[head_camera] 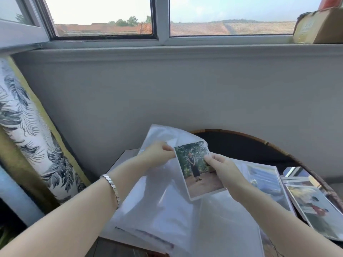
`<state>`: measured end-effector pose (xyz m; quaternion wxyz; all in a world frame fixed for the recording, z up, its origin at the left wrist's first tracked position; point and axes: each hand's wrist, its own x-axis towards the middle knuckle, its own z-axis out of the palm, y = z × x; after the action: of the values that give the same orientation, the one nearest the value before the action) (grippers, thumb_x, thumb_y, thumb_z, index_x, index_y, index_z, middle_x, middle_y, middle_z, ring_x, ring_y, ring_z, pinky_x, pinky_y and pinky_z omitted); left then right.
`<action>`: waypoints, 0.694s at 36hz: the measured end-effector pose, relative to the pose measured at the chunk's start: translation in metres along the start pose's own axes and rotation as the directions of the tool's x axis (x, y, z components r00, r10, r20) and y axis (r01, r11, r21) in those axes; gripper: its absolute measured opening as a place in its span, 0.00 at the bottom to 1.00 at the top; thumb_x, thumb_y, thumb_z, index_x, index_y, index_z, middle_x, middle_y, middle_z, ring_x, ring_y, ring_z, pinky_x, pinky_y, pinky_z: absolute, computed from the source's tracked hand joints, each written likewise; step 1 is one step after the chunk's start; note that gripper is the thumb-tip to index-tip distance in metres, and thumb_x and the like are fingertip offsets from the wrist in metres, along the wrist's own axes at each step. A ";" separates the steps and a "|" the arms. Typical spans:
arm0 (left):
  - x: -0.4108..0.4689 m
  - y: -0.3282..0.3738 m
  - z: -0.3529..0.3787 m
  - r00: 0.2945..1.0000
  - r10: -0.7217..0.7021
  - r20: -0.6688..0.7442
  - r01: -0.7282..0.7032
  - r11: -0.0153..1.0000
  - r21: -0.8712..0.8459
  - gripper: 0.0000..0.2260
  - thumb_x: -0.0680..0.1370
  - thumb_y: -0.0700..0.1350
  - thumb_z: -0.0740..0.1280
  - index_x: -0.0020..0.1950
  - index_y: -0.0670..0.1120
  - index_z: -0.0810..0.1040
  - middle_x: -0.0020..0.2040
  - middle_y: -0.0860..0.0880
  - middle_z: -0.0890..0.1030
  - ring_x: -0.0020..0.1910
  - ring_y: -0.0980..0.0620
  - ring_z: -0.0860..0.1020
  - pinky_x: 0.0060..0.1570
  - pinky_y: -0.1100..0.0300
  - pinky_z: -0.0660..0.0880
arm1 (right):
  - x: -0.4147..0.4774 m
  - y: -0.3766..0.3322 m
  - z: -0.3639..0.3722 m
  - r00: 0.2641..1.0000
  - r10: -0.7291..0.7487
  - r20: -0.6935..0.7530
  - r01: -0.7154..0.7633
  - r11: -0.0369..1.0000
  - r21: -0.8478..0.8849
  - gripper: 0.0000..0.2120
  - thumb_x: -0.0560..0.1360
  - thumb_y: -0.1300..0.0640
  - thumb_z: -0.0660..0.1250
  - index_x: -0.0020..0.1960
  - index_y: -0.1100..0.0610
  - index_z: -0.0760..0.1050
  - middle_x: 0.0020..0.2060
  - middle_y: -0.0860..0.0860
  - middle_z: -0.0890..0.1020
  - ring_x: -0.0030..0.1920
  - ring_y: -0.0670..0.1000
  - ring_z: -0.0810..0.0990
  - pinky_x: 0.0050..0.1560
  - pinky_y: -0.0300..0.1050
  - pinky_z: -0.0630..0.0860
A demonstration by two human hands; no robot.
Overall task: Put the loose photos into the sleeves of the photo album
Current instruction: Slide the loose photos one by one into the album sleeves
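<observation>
The photo album (157,210) lies open on the table, its clear plastic sleeves lifted and curling up in the middle. My left hand (159,153) pinches the upper edge of a raised sleeve (163,132). My right hand (220,167) pinches a loose photo (196,173) of a person standing among trees by its right edge. The photo's top left corner sits at the sleeve opening, next to my left fingers. Whether the photo is partly inside the sleeve, I cannot tell.
Several loose photos (311,206) lie stacked at the right on a round dark table with a wicker rim (278,147). A filled album page (265,180) shows behind my right hand. A leaf-print cushion (27,130) leans at the left. A cardboard box (319,26) sits on the windowsill.
</observation>
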<state>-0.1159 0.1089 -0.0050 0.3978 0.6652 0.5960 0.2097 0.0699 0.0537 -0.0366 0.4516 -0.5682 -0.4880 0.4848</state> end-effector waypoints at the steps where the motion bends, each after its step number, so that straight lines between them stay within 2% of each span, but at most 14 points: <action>1: -0.001 0.000 0.003 0.998 0.002 0.059 0.001 0.999 -0.045 0.09 0.77 0.42 0.62 0.37 0.45 0.73 0.39 0.45 0.71 0.35 0.49 0.66 0.34 0.61 0.62 | 0.000 0.002 0.000 1.000 -0.014 0.019 0.014 1.000 -0.018 0.13 0.80 0.55 0.58 0.46 0.61 0.77 0.38 0.54 0.83 0.38 0.51 0.81 0.45 0.50 0.78; 3: -0.003 -0.003 0.009 0.989 0.004 0.148 0.013 0.993 -0.119 0.08 0.78 0.38 0.59 0.42 0.42 0.75 0.42 0.44 0.73 0.39 0.49 0.68 0.36 0.59 0.67 | -0.002 0.003 -0.003 0.998 -0.028 0.048 0.030 0.999 -0.038 0.12 0.80 0.56 0.57 0.47 0.60 0.77 0.40 0.53 0.84 0.39 0.50 0.82 0.45 0.48 0.77; 4: -0.003 -0.005 0.012 0.987 0.022 0.157 -0.003 0.993 -0.120 0.08 0.79 0.37 0.59 0.50 0.41 0.78 0.47 0.45 0.77 0.42 0.50 0.71 0.38 0.60 0.71 | -0.004 0.004 -0.006 0.998 -0.023 0.061 0.026 0.998 -0.049 0.12 0.81 0.56 0.56 0.46 0.58 0.77 0.39 0.52 0.83 0.38 0.49 0.82 0.42 0.44 0.77; 6: -0.003 -0.009 0.014 0.996 0.078 0.045 -0.078 0.997 0.002 0.14 0.78 0.36 0.59 0.62 0.45 0.75 0.59 0.51 0.77 0.52 0.52 0.75 0.42 0.63 0.74 | -0.008 0.007 -0.010 0.996 0.000 0.087 0.011 0.992 -0.128 0.12 0.81 0.55 0.56 0.43 0.57 0.73 0.38 0.52 0.81 0.37 0.47 0.80 0.39 0.40 0.74; 8: -0.002 -0.013 0.012 0.987 0.111 -0.114 -0.094 0.985 0.147 0.18 0.77 0.38 0.62 0.66 0.48 0.71 0.63 0.51 0.73 0.56 0.51 0.75 0.43 0.60 0.75 | -0.013 0.013 -0.014 0.992 0.014 0.122 0.017 0.969 -0.248 0.12 0.81 0.54 0.56 0.40 0.56 0.69 0.36 0.50 0.77 0.35 0.44 0.76 0.38 0.36 0.70; 9: 0.000 -0.016 0.010 0.982 0.082 -0.171 -0.051 0.982 0.180 0.20 0.76 0.40 0.64 0.68 0.48 0.69 0.63 0.49 0.72 0.56 0.49 0.75 0.44 0.59 0.75 | -0.015 0.016 -0.014 0.991 0.011 0.136 0.030 0.955 -0.297 0.13 0.81 0.54 0.56 0.38 0.55 0.67 0.34 0.48 0.74 0.33 0.42 0.74 0.36 0.35 0.69; 11: 0.003 -0.019 0.004 0.967 -0.015 -0.255 0.079 0.967 0.241 0.26 0.75 0.46 0.68 0.71 0.47 0.64 0.67 0.44 0.68 0.60 0.44 0.73 0.53 0.55 0.74 | -0.017 0.021 -0.015 0.988 -0.002 0.153 0.058 0.929 -0.365 0.15 0.81 0.53 0.55 0.36 0.54 0.63 0.33 0.47 0.70 0.33 0.43 0.70 0.36 0.37 0.66; 13: 0.004 -0.021 -0.001 0.958 -0.117 -0.263 0.178 0.958 0.223 0.31 0.72 0.51 0.71 0.71 0.45 0.61 0.67 0.42 0.67 0.63 0.41 0.70 0.56 0.51 0.73 | -0.019 0.024 -0.016 0.989 -0.015 0.149 0.075 0.912 -0.404 0.15 0.81 0.52 0.55 0.36 0.54 0.61 0.34 0.49 0.68 0.35 0.47 0.68 0.38 0.41 0.64; 15: 0.005 -0.022 -0.004 0.953 -0.146 -0.266 0.193 0.968 0.160 0.31 0.70 0.51 0.73 0.68 0.43 0.63 0.63 0.43 0.70 0.59 0.42 0.72 0.54 0.49 0.75 | -0.019 0.025 -0.017 0.990 -0.017 0.143 0.076 0.904 -0.420 0.15 0.81 0.51 0.55 0.37 0.55 0.61 0.34 0.49 0.67 0.35 0.48 0.67 0.37 0.42 0.63; 19: 0.004 -0.022 -0.009 0.931 -0.107 -0.348 0.164 0.977 0.139 0.26 0.66 0.48 0.75 0.59 0.42 0.69 0.57 0.44 0.75 0.57 0.42 0.74 0.53 0.50 0.74 | -0.017 0.023 -0.018 0.992 -0.008 0.126 0.061 0.905 -0.422 0.15 0.81 0.51 0.55 0.38 0.56 0.61 0.36 0.52 0.68 0.36 0.49 0.67 0.37 0.43 0.63; 23: 0.001 -0.017 -0.012 0.914 -0.065 -0.401 0.101 0.992 0.069 0.21 0.67 0.44 0.76 0.57 0.43 0.73 0.49 0.49 0.76 0.51 0.46 0.76 0.48 0.56 0.72 | -0.011 0.016 -0.017 0.997 0.020 0.079 0.013 0.917 -0.399 0.15 0.80 0.52 0.56 0.36 0.54 0.61 0.32 0.50 0.67 0.31 0.47 0.67 0.30 0.35 0.63; 25: 0.001 -0.018 -0.012 0.902 -0.027 -0.431 0.049 0.998 0.038 0.17 0.69 0.42 0.74 0.55 0.43 0.75 0.47 0.51 0.75 0.48 0.49 0.75 0.45 0.58 0.70 | -0.003 0.012 -0.017 0.998 0.049 0.045 -0.027 0.919 -0.394 0.12 0.79 0.52 0.57 0.38 0.55 0.66 0.34 0.52 0.72 0.34 0.48 0.71 0.34 0.38 0.66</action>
<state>-0.1365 0.1129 -0.0123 0.2444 0.6002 0.6868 0.3291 0.0879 0.0489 -0.0464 0.3058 -0.6433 -0.5761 0.4009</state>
